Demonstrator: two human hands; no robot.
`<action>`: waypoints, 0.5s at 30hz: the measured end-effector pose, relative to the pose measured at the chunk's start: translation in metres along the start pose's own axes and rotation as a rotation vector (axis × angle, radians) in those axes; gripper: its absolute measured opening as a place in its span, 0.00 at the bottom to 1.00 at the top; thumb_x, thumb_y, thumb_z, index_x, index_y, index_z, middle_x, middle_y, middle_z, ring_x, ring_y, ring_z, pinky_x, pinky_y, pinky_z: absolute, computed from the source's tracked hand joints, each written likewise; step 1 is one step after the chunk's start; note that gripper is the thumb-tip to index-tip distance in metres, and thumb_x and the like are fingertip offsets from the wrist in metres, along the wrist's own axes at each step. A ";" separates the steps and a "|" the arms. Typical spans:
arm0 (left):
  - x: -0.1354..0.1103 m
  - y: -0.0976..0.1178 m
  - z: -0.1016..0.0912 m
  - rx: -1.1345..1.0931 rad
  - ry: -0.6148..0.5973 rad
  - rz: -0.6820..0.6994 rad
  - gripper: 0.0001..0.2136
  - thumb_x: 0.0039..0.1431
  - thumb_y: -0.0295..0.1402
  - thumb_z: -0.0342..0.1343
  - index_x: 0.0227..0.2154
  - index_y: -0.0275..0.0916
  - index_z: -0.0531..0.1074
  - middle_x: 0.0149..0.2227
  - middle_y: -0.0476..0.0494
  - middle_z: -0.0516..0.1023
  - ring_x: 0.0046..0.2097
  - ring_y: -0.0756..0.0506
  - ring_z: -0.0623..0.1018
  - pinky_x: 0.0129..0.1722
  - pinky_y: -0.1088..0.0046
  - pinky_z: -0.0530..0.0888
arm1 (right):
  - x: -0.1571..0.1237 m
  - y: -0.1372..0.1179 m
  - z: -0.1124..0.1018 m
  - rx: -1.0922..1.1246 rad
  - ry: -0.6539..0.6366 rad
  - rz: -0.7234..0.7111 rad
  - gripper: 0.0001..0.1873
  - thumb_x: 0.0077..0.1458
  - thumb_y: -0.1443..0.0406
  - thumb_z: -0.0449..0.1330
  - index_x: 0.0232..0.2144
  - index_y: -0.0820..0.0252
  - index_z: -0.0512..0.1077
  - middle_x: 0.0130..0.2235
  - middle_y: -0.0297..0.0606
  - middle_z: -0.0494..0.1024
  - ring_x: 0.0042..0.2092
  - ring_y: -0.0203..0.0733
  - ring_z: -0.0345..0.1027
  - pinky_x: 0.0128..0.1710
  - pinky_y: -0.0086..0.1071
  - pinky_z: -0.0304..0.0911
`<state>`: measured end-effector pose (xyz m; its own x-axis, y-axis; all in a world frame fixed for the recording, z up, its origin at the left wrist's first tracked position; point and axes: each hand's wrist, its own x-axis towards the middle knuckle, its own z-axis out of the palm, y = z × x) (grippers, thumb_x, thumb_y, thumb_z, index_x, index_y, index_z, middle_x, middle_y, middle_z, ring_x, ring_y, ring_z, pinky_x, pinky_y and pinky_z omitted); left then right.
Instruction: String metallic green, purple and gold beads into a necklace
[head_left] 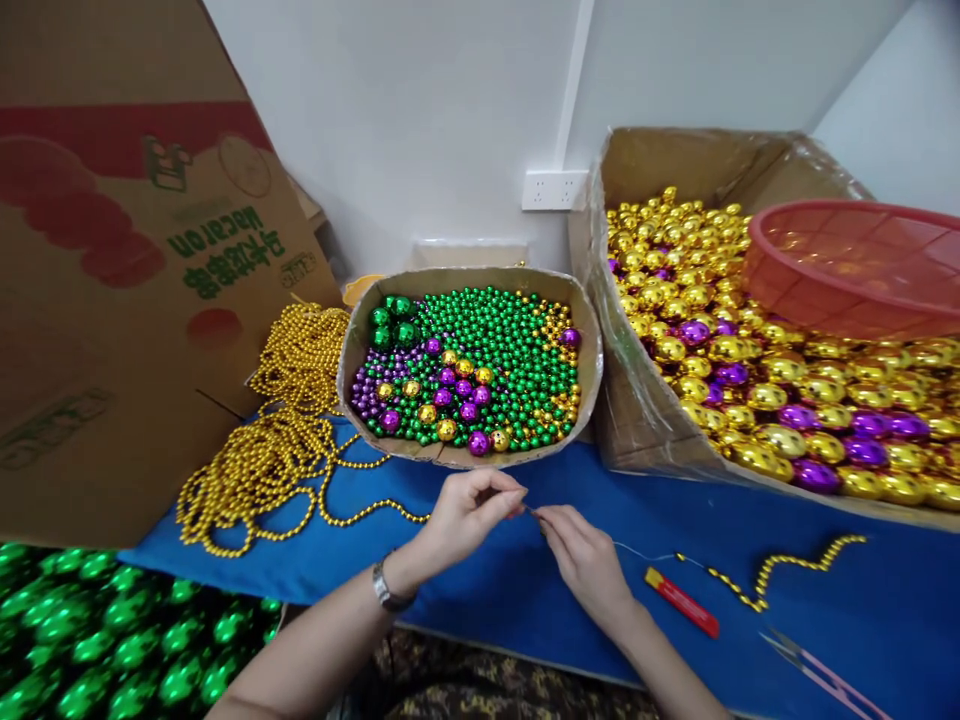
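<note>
Over the front of the blue cloth, my left hand (469, 510) is closed in a pinch, thumb against forefinger. What sits in that pinch is too small to make out. My right hand (585, 560) is also pinched shut, its fingertips almost meeting the left ones, with a thin dark strand between them. From behind the right hand a fine thread (645, 553) runs right to a short string of gold beads (765, 580) on the cloth. Just beyond both hands stands a cut-down carton (469, 458) of green, purple and gold beads.
A red-and-yellow cutter-like tool (682, 602) and pink-handled scissors (817, 672) lie at right. Gold bead strands (255, 470) are heaped at left beside a tall carton (135, 270). A large box (652, 440) holds gold and purple beads and a red basket (847, 265). Large green beads (135, 640) fill the lower left.
</note>
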<state>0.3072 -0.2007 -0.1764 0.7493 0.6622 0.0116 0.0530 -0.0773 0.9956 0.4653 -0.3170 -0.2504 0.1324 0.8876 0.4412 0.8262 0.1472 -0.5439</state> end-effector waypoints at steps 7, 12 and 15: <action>0.084 0.032 -0.108 0.403 0.478 0.195 0.14 0.60 0.42 0.52 0.34 0.36 0.76 0.36 0.39 0.78 0.39 0.43 0.75 0.39 0.67 0.71 | 0.000 0.003 -0.016 -0.150 0.084 -0.042 0.14 0.64 0.66 0.48 0.43 0.58 0.74 0.40 0.42 0.78 0.35 0.36 0.76 0.33 0.25 0.71; 0.153 0.015 -0.183 1.049 0.607 0.054 0.21 0.51 0.34 0.60 0.48 0.33 0.69 0.52 0.27 0.69 0.55 0.29 0.64 0.53 0.50 0.60 | 0.000 0.003 -0.019 -0.090 0.040 -0.087 0.15 0.65 0.68 0.47 0.46 0.58 0.71 0.36 0.39 0.79 0.34 0.36 0.76 0.32 0.26 0.71; 0.165 0.011 -0.193 1.104 0.573 -0.001 0.23 0.48 0.33 0.63 0.47 0.32 0.68 0.50 0.24 0.70 0.55 0.24 0.63 0.51 0.44 0.59 | 0.001 -0.002 -0.018 -0.053 0.086 -0.089 0.14 0.64 0.68 0.48 0.46 0.58 0.70 0.37 0.39 0.80 0.35 0.38 0.76 0.34 0.28 0.72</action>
<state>0.3038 0.0519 -0.1456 0.3681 0.8707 0.3261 0.7877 -0.4784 0.3882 0.4740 -0.3238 -0.2362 0.1017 0.8309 0.5470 0.8640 0.1987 -0.4625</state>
